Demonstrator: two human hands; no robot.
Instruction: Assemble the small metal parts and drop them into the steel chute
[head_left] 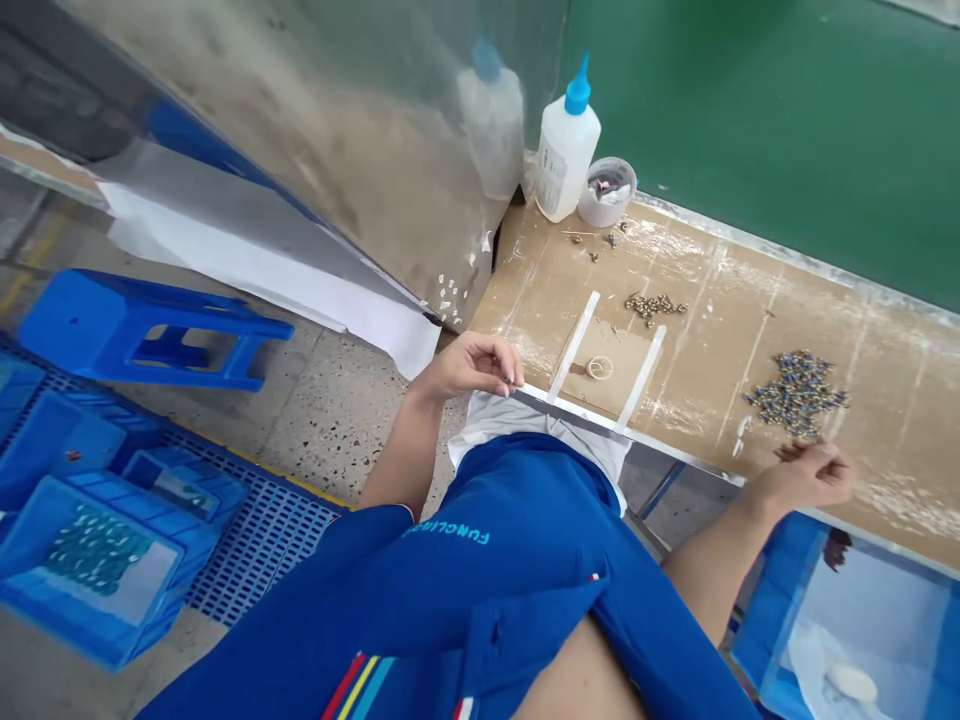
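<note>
My left hand (pixel 477 364) rests at the near edge of the cardboard-covered bench (pixel 862 330), fingers curled in a pinch on something too small to make out. My right hand (pixel 811 474) hovers at the bench edge just below a pile of small blue-grey metal parts (pixel 798 391), its fingers curled together on a few small dark pieces. Between the hands, two white strips (pixel 576 345) frame a cardboard patch with a small ring (pixel 599 368) on it. A smaller pile of brass-coloured parts (pixel 654 305) lies farther back.
A white squeeze bottle with blue nozzle (pixel 565 150) and a small white cup (pixel 607 190) stand at the bench's back by the green wall. A metal panel (pixel 337 120) rises at left. Blue stool (pixel 142 328) and blue crates (pixel 97 560) sit on the floor; another blue bin (pixel 862 620) at right.
</note>
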